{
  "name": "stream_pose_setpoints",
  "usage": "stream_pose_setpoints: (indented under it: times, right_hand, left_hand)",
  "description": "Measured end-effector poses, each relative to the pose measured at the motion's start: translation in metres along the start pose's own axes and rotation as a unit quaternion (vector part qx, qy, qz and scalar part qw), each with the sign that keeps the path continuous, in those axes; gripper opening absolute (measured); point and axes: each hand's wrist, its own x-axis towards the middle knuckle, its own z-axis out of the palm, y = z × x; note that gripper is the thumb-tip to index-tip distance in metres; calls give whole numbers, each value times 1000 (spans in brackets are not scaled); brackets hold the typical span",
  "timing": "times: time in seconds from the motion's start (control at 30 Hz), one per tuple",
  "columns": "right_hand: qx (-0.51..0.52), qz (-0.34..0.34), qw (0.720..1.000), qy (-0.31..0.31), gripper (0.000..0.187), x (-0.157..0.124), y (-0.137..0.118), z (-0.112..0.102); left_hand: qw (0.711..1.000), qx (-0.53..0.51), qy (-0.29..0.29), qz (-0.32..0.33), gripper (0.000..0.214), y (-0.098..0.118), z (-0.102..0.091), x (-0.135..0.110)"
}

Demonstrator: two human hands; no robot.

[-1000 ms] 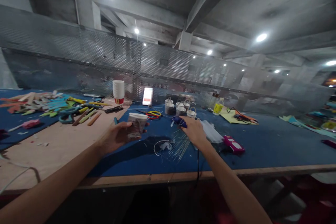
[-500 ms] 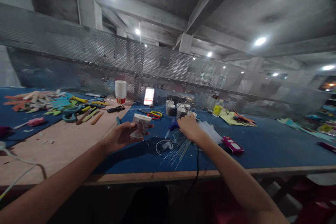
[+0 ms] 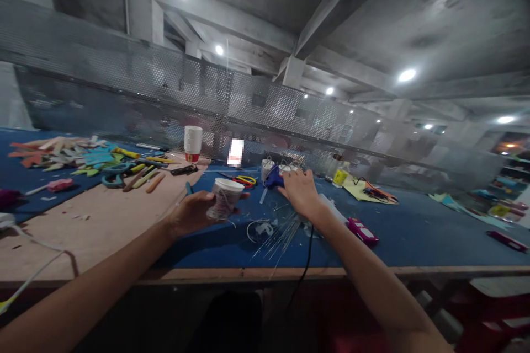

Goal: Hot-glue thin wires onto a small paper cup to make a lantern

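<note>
A white paper cup point(image 3: 226, 198) with a thin wire or thread on its side is held by my left hand point(image 3: 192, 212), fingers wrapped around it. It leans slightly over the blue mat. To its right, my right hand point(image 3: 300, 190) is closed around a blue hot glue gun point(image 3: 273, 176), its nozzle aimed down and left; a black cord point(image 3: 309, 253) trails below the wrist. Behind the gun stand several small cups point(image 3: 268, 170) with wire loops on top, partly hidden by the hand. Thin clear strands point(image 3: 281, 237) fan out over the mat below.
Left of my hands lie scissors point(image 3: 117, 175), markers and sticks, paper strips point(image 3: 99, 156) and a cup stack point(image 3: 192, 143). Red-yellow scissors point(image 3: 247, 180) lie behind the held cup. A magenta box point(image 3: 363, 230), a yellow bottle point(image 3: 340, 175) and yellow paper point(image 3: 368, 192) are on the right.
My right hand has lifted the glue gun off the mat, and its cord has swung left. The paper cup in my left hand has tipped a little, showing more of its rim.
</note>
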Motion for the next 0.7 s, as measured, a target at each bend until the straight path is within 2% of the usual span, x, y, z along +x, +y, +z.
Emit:
stream_pose_setpoints:
  times: [0.2, 0.33, 0.43, 0.57, 0.7]
  right_hand:
    - [39, 83, 994, 55, 37, 11, -14, 4]
    - [60, 108, 988, 90, 35, 17, -24, 1]
    - [62, 101, 987, 106, 35, 19, -35, -2]
    - [61, 90, 988, 112, 34, 20, -50, -4]
    - [57, 76, 988, 118, 36, 23, -56, -1]
  left_hand:
    - [991, 27, -131, 25, 70, 0, -23, 3]
    - [989, 92, -109, 41, 64, -3, -28, 4]
    - [977, 198, -73, 37, 60, -5, -15, 8]
    - [963, 258, -54, 63, 58, -9, 9, 17]
    - [962, 258, -45, 79, 63, -16, 20, 27]
